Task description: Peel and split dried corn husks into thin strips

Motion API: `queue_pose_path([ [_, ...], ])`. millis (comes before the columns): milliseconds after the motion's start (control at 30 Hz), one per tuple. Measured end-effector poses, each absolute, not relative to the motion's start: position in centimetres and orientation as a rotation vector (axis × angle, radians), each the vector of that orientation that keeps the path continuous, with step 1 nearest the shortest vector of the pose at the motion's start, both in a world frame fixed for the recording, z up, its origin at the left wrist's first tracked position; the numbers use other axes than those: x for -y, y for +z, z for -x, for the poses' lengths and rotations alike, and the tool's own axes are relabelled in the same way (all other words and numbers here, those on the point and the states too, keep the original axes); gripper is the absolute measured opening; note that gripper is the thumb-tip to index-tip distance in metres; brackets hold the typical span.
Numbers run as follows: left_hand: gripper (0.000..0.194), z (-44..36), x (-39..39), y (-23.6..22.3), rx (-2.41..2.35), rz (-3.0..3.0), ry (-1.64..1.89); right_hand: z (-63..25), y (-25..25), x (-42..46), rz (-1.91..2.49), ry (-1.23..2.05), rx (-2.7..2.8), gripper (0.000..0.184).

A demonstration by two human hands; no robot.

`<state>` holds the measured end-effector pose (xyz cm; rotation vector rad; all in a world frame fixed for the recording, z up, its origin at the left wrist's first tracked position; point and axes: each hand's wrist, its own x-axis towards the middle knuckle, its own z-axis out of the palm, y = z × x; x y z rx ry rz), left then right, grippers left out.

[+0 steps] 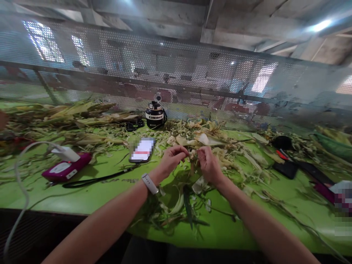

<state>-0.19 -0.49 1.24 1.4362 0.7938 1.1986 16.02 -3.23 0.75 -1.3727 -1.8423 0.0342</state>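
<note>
My left hand (172,158) and my right hand (208,164) meet over the green table (115,190), both with fingers pinched closed on a small husked plant piece (193,157) held between them. Green and pale husk leaves hang from it toward a heap of husk scraps (181,205) below my wrists. A pale watch (150,183) sits on my left wrist. What lies inside the husk is hidden by my fingers.
A phone (142,149) lies left of my hands, a magenta device (66,169) with a white cable further left, a black strap (96,179) between. A black jug (155,115) stands at the back by the perforated metal screen (176,69). Dark tools (287,167) lie right.
</note>
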Motion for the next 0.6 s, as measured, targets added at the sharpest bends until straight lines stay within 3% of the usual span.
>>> queue_pose_path([
  [200,0.011,0.11,0.41,1.26,-0.897,-1.486,1.243,-16.03,0.69,3.39,1.286,-0.019,1.934,0.023],
  [433,0.011,0.07,0.76,1.65,-0.776,-1.179,1.095,-16.00,0.88,3.17,1.326,0.128,1.824,0.023],
  [600,0.008,0.63,0.31,1.72,-0.788,-1.289,0.962,-16.00,0.77,3.05,1.282,0.153,1.874,0.022],
])
